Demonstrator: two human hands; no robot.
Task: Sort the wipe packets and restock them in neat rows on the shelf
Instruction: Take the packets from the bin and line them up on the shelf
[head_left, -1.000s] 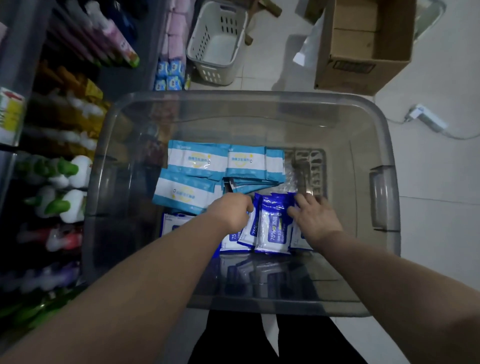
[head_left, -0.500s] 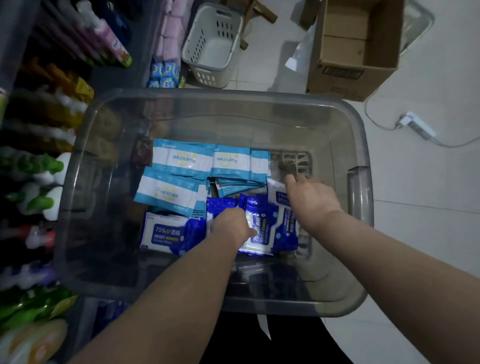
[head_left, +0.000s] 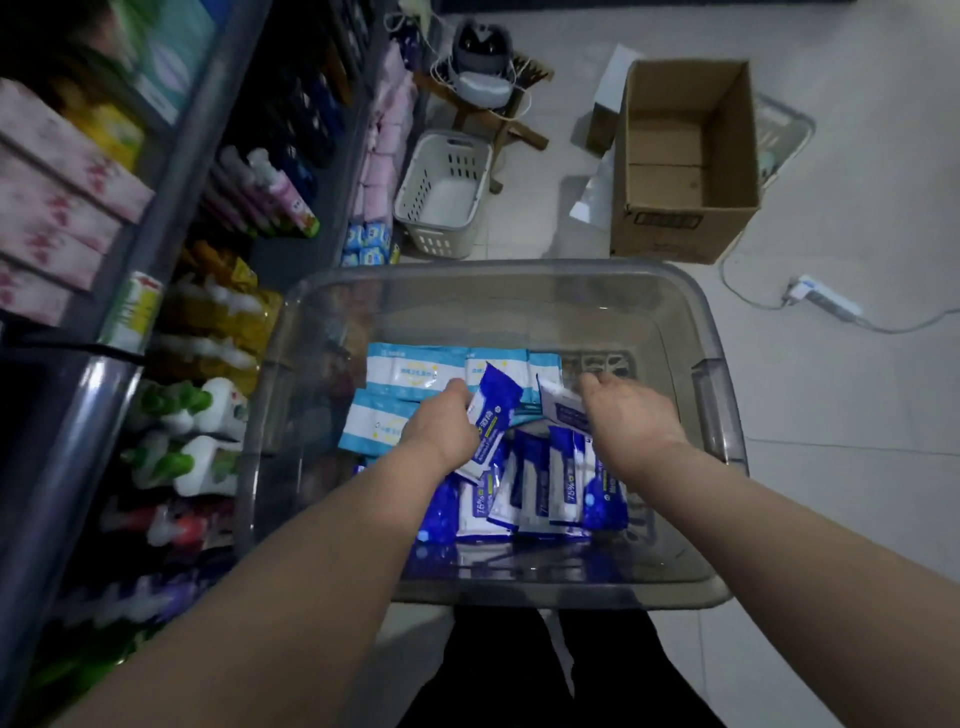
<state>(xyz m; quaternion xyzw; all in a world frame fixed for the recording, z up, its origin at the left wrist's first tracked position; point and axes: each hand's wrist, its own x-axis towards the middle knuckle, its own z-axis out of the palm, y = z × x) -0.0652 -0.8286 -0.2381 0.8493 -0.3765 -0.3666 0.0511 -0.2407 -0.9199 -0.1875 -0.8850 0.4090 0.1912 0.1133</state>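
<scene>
Head view: left hand (head_left: 441, 431) around glossy blue packet (head_left: 494, 409), right hand (head_left: 631, 415) around flat white packet (head_left: 563, 408).

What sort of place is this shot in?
Probably a small shop's aisle, or its stockroom: a shelf packed with cleaning bottles, a clear bin of wipe packets, and an open cardboard box on the tiled floor.

Your bare forearms both reach forward and down, drawing closer toward the wrists; your left hand (head_left: 441, 426) is knuckles up, fingers curled round a dark-blue packet (head_left: 493, 410); your right hand (head_left: 631, 415) sits near it, back upward, fingers curled over a white-and-blue packet (head_left: 563, 408); the hands do not touch.
</scene>
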